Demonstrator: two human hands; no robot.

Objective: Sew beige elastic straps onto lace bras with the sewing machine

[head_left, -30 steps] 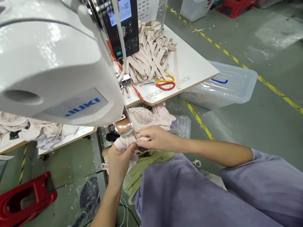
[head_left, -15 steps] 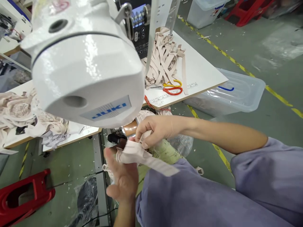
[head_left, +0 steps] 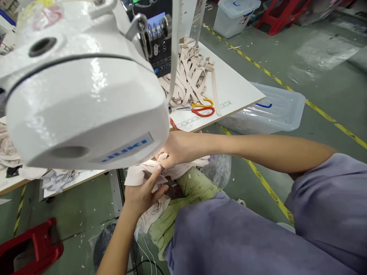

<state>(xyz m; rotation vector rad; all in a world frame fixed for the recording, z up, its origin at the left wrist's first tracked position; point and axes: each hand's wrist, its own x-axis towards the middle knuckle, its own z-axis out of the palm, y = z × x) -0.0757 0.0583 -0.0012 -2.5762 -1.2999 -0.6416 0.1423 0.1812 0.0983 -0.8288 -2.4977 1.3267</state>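
A white JUKI sewing machine [head_left: 86, 103] fills the upper left of the head view. Under its front edge my right hand [head_left: 178, 148] is closed on a pale pink fabric piece [head_left: 134, 176]; the machine head covers some of its fingertips. Below it my left hand [head_left: 142, 195] grips the same cloth, index finger and thumb reaching toward the right hand. The two hands nearly touch. More of the fabric, with a lacy part [head_left: 155, 210], hangs over a green cloth [head_left: 183, 194] by my lap. The needle area is hidden by the machine head.
A heap of beige strips [head_left: 189, 76] and red-and-yellow scissors [head_left: 203, 110] lie on the white table [head_left: 237, 84]. Lidded plastic boxes [head_left: 275, 109] stand on the floor to the right. A red stool [head_left: 31, 244] is at lower left.
Both hands have moved the fabric up and in under the machine head. My left hand, earlier spread, has closed on the cloth. The camera view has shifted slightly.
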